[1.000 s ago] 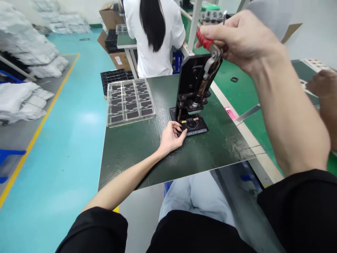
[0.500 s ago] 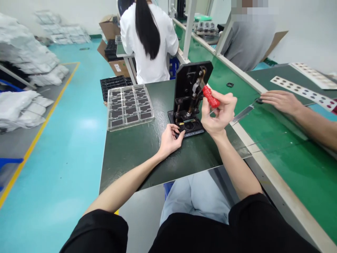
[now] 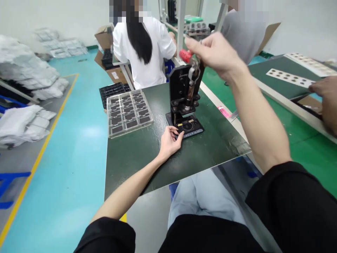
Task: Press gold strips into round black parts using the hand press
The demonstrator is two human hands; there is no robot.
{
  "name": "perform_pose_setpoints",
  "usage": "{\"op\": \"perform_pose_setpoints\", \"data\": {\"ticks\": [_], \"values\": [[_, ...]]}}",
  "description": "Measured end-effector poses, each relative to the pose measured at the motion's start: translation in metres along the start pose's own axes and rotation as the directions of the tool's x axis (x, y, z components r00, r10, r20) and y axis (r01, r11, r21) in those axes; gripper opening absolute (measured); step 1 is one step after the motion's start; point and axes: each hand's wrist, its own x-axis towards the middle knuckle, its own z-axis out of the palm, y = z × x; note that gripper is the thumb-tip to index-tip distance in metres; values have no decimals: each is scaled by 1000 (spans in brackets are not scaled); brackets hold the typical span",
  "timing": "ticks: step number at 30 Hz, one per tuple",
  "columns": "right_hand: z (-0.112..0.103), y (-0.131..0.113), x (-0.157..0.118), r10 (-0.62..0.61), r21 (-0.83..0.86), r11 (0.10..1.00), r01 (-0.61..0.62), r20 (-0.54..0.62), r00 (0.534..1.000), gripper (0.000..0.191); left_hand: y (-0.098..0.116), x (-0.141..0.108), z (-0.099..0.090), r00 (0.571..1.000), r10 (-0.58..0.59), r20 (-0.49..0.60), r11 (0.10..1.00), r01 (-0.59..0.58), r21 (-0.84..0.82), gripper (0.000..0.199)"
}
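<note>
**Right hand lifts the red-gripped press lever high**

Since the earlier frame, the right hand (image 3: 214,52) has risen from beside the press to above it, its fingers and thumb pinched on the red lever grip (image 3: 185,55), partly hiding it. The left hand (image 3: 168,142) lies curled at the front of the black fixture plate (image 3: 190,127), fingertips against it; whether it grips cannot be told. That plate sits at the foot of the black hand press (image 3: 181,88) on the dark green bench mat (image 3: 137,168). Left of the press lies a clear tray (image 3: 129,112) of black parts. Farther right, a co-worker's hand (image 3: 326,102) rests near a punched sheet (image 3: 289,77).
</note>
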Motion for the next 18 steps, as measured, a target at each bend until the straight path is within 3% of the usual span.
{"op": "perform_pose_setpoints", "data": {"ticks": [2,5,7,10,12,14,18], "values": [[4,26,-20,143,-23,989,-147,-116,983,46,-1,1,-1,1000,4,12,1000,-4,5,29],[10,46,-101,239,-46,961,-272,-357,903,47,-4,3,-4,1000,19,14,999,-20,27,28],[18,46,-164,265,-66,951,-302,-325,908,50,-5,4,-6,999,36,20,998,-37,41,27],[39,37,-225,356,-257,892,-372,-109,928,53,-5,6,-10,998,45,42,996,-48,70,27],[51,30,-232,381,-403,847,-346,8,924,56,-5,7,-12,998,49,51,995,-53,81,27],[59,25,-223,385,-510,812,-284,102,917,55,-4,8,-14,997,54,58,995,-59,79,27],[63,17,-200,388,-594,778,-203,200,900,52,-4,10,-16,996,57,63,995,-62,84,28]]}}
